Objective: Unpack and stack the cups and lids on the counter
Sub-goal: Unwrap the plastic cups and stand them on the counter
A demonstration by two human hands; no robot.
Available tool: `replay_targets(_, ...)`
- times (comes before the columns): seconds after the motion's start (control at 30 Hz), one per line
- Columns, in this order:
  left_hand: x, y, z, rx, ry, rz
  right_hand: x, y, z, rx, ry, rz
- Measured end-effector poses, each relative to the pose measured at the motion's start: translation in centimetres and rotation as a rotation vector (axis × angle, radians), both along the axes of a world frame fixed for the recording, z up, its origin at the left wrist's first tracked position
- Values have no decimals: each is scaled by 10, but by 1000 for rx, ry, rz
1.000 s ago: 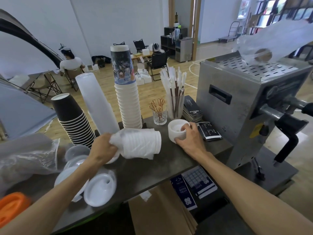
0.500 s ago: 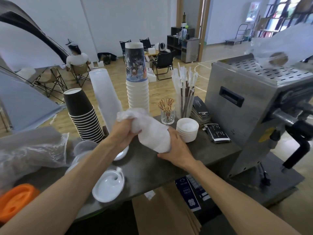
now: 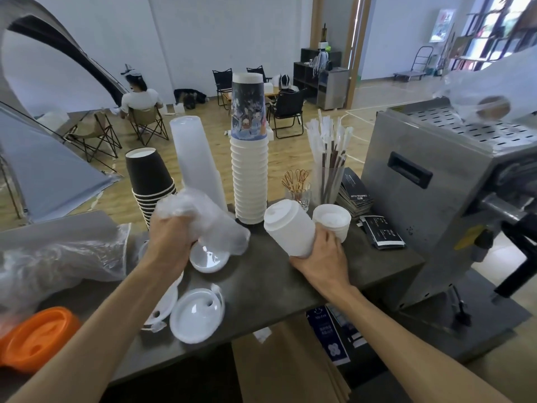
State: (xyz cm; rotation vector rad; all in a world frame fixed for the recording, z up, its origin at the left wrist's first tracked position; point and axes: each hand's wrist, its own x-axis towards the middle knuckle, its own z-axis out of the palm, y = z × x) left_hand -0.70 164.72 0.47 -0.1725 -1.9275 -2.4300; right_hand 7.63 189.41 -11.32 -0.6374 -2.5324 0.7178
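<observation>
Nearest you, an orange lid (image 3: 35,335) sits at the counter's (image 3: 261,289) left edge, partly cut off by the frame. Beside your left forearm lie loose white lids (image 3: 197,315), one flat, others half hidden under the arm. Another white lid (image 3: 207,257) lies just below your left hand (image 3: 171,239), which is clenched around a crumpled clear plastic wrapper (image 3: 203,216). Your right hand (image 3: 316,257) grips a bare stack of white lids (image 3: 290,228), tilted, held just above the counter, fingers curled round its lower end. That stack is just beside a short pile of white lids (image 3: 331,221) standing on the counter; touching or not, can't tell. A big crumpled plastic bag (image 3: 58,257) fills the left side. Behind your hands: black cups (image 3: 149,181) stacked upside down, a tall clear cup stack (image 3: 197,164), a tall white cup stack (image 3: 250,158) with a printed cup on top, all close behind the wrapper. A small glass of stirrers (image 3: 297,187) and a holder of wrapped straws (image 3: 328,158) stand behind the lid piles, with dark cards (image 3: 356,190) to the right. A steel machine (image 3: 453,193) blocks the right side; its front is cut off. Something wrapped in plastic on top of it is blurred. Far back, chairs and a seated person, too small for detail.
</observation>
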Motion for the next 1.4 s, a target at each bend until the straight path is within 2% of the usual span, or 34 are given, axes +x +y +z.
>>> replay_targets(0.07,10,-7,-10,-238,83,52,2,3,3,93,-7,-25)
replay_targets(0.13,13,-7,-26,-406,211,-58,0,2,4,195,-40,-45)
replay_targets(0.2,17,0,-40,-499,239,-123,-3,-3,6,317,-92,-87)
replay_targets(0.27,25,10,-49,-549,221,-154,-8,-10,12,445,-132,-134)
replay_targets(0.33,32,20,-59,-580,285,-208,-13,-14,19,508,-182,-153)
replay_targets(0.47,40,34,-76,-594,273,-300,-18,-15,28,500,-248,-175)
replay_targets(0.57,41,43,-85,-608,365,-361,-13,-15,24,439,-234,-133)
replay_targets(0.67,40,46,-91,-577,332,-366,0,-17,18,306,-104,-76)
replay_targets(0.73,44,51,-91,-512,261,-357,19,-26,12,147,113,-77)
replay_targets(0.8,57,56,-87,-404,116,-339,40,-43,6,-186,307,-68)
replay_targets(0.87,73,63,-90,-268,-56,-327,53,-62,9,-653,277,39)
replay_targets(0.93,87,72,-97,-79,-317,-349,55,-69,11,-1090,264,131)
replay_targets(0.97,92,74,-101,-31,-413,-353,56,-71,14,-1238,268,133)
replay_targets(1.0,94,75,-105,-79,-439,-356,54,-72,16,-1299,252,115)
replay_targets(1.03,95,74,-106,-215,-398,-357,53,-73,18,-1275,217,81)
replay_targets(1.1,92,69,-109,-458,-177,-315,50,-80,17,-1204,145,67)
replay_targets(1.2,86,59,-108,-606,63,-269,50,-94,21,-1263,115,129)
replay_targets(1.3,82,50,-108,-1121,362,-114,53,-115,31,-1289,71,247)
replay_targets(1.33,82,45,-107,-1210,439,-57,54,-121,33,-1257,78,250)
replay_targets(1.4,84,34,-104,-1199,437,-104,57,-131,34,-1234,127,199)
